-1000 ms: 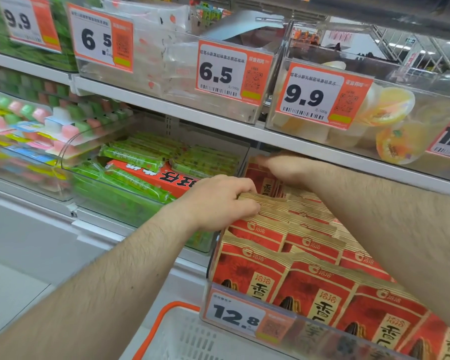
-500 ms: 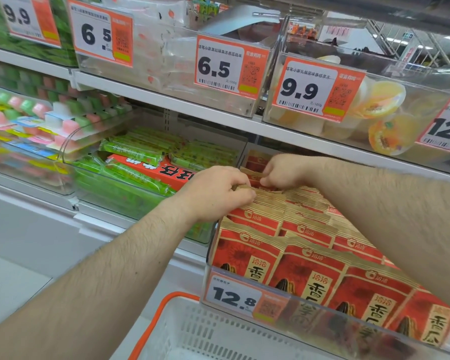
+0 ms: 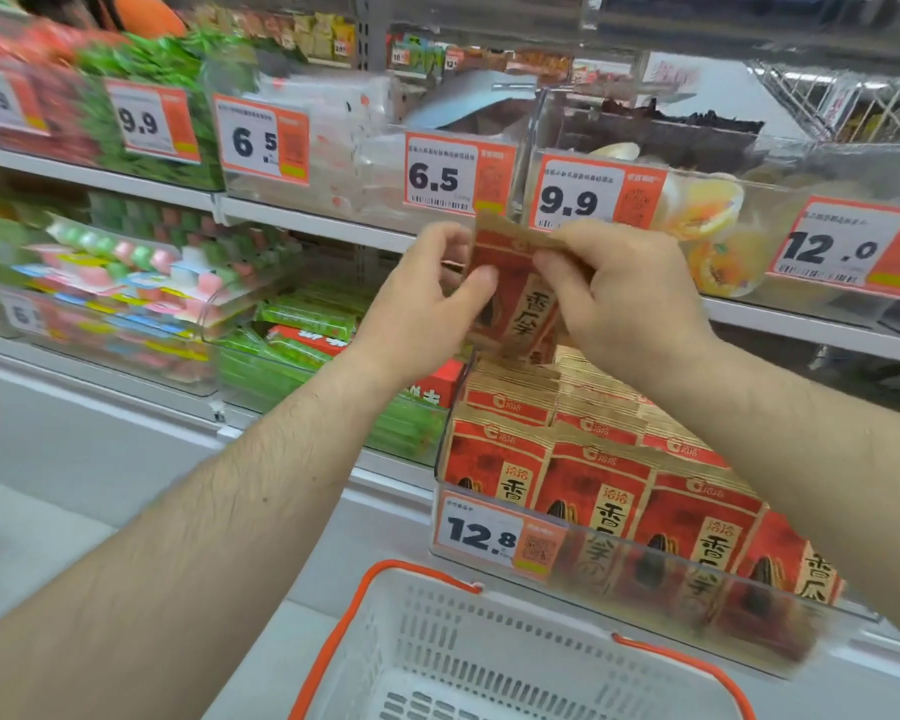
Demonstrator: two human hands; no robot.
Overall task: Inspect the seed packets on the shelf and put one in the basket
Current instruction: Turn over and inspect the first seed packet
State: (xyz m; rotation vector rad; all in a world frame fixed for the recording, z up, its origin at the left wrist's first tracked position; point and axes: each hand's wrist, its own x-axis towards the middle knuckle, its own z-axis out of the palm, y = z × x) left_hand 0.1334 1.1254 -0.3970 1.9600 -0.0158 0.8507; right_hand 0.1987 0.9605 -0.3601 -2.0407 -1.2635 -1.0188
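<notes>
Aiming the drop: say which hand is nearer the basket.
Left. The left hand sits up and left of the basket; the right hand is level with it, farther right.

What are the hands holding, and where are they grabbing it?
Both hands hold one red seed packet lifted above the bin. The left hand pinches its left edge, and the right hand grips its upper right part near the top.

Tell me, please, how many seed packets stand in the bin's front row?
4, side by side behind the 12.8 tag: leftmost, second, third, rightmost; the right arm may hide more.
</notes>
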